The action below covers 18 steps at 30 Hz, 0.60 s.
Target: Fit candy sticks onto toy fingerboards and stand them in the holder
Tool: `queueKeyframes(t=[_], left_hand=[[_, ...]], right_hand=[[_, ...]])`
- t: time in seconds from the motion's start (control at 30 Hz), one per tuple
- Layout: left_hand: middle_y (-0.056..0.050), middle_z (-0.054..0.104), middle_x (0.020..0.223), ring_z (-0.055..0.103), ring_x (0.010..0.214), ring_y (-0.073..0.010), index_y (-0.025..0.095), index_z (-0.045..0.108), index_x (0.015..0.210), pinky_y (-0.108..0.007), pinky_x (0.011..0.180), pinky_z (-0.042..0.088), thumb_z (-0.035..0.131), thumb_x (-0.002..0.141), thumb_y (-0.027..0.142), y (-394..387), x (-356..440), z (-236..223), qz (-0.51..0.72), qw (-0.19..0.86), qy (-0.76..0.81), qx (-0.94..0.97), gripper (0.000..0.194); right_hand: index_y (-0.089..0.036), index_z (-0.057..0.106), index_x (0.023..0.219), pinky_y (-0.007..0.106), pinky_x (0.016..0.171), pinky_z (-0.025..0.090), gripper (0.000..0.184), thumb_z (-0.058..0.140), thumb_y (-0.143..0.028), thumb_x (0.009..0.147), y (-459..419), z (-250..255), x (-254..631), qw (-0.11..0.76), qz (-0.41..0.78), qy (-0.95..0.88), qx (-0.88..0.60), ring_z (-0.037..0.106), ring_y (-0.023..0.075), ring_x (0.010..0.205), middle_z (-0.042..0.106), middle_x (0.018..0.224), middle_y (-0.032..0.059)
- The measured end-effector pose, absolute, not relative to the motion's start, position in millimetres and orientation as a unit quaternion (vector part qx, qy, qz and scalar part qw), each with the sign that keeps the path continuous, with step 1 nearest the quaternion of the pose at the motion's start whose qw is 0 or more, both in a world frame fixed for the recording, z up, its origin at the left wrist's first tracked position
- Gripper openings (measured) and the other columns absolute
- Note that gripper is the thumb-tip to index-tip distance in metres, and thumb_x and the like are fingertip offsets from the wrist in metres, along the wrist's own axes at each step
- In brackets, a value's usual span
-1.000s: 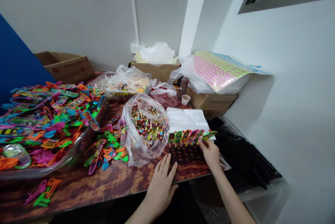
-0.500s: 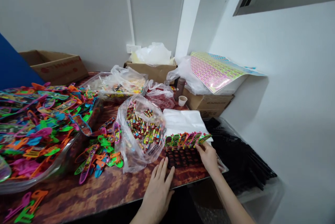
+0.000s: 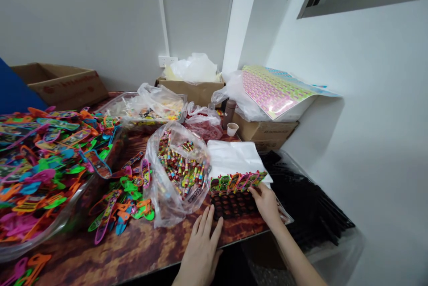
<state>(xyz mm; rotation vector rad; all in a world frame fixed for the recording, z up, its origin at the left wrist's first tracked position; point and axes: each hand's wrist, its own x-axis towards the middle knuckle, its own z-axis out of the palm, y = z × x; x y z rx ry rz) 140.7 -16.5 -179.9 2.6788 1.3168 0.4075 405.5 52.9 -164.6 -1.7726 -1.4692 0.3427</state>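
Observation:
A black grid tray (image 3: 234, 204) lies at the table's front edge. Along its far row stand several small colourful toy skateboards (image 3: 236, 182), side by side and upright. My right hand (image 3: 267, 204) is at the row's right end, its fingertips closed around the lower part of the last toy skateboard (image 3: 260, 178); the exact grip is partly hidden. My left hand (image 3: 202, 243) rests with fingers stretched out, its fingertips touching the tray's near left corner.
Left of the tray is a plastic bag (image 3: 180, 165) of small striped pieces. Loose plastic toys (image 3: 122, 205) and a large heaped tub (image 3: 67, 219) lie farther left. White plastic sheets (image 3: 234, 156), a paper cup (image 3: 232, 129) and a brown bottle (image 3: 229, 113) stand behind. Black trays (image 3: 304, 201) are stacked right.
The rightmost toy skateboard has gone from leaning outward to standing more in line with the row. My right hand has shifted slightly with it; my left hand stays at the tray corner.

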Motion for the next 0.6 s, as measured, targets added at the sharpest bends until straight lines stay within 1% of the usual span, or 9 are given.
queueKeyframes(t=[0.13,0.23,0.4,0.5,0.6], left_hand=[[-0.015,0.009,0.157,0.016,0.143,-0.0349,0.023,0.026,0.147,-0.052,0.109,0.031,0.062,0.070,0.006,-16.9,140.8,-182.1,0.136,0.064,0.431,0.890,0.087],[-0.015,0.009,0.157,0.018,0.142,-0.0352,0.023,0.026,0.147,-0.050,0.109,0.032,0.063,0.070,0.006,-15.6,140.9,-183.7,0.137,0.060,0.430,0.890,0.088],[-0.015,0.008,0.157,0.022,0.141,-0.0351,0.022,0.030,0.146,-0.048,0.109,0.033,0.063,0.073,0.010,-12.9,140.4,-184.1,0.151,0.055,0.425,0.891,0.081],[-0.015,0.010,0.157,0.022,0.141,-0.0341,0.022,0.031,0.145,-0.048,0.108,0.034,0.062,0.073,0.011,-12.4,139.9,-183.0,0.149,0.054,0.423,0.892,0.079],[-0.016,0.013,0.156,0.022,0.141,-0.0340,0.022,0.033,0.144,-0.048,0.108,0.034,0.062,0.072,0.010,-12.5,139.5,-182.4,0.145,0.053,0.426,0.892,0.080]], right_hand=[[-0.018,0.065,0.090,0.036,0.080,0.046,0.024,0.054,-0.037,0.082,54.1,-165.6,406.9,0.399,0.138,-0.588,-0.690,0.064,0.0288,0.088,0.071,0.092,0.0110],[-0.017,0.066,0.088,0.036,0.077,0.048,0.025,0.054,-0.039,0.083,53.7,-169.2,410.0,0.405,0.145,-0.581,-0.692,0.065,0.0285,0.083,0.071,0.088,0.0109],[-0.016,0.066,0.090,0.036,0.075,0.050,0.032,0.054,-0.045,0.084,47.9,-175.4,410.9,0.420,0.149,-0.559,-0.699,0.067,0.0279,0.078,0.072,0.086,0.0112],[-0.017,0.066,0.090,0.036,0.077,0.049,0.034,0.054,-0.047,0.084,43.7,-174.7,408.3,0.424,0.140,-0.550,-0.706,0.066,0.0280,0.080,0.072,0.088,0.0110],[-0.018,0.067,0.087,0.036,0.076,0.048,0.034,0.055,-0.049,0.083,41.5,-173.0,407.3,0.422,0.133,-0.547,-0.710,0.065,0.0280,0.082,0.072,0.089,0.0105]])
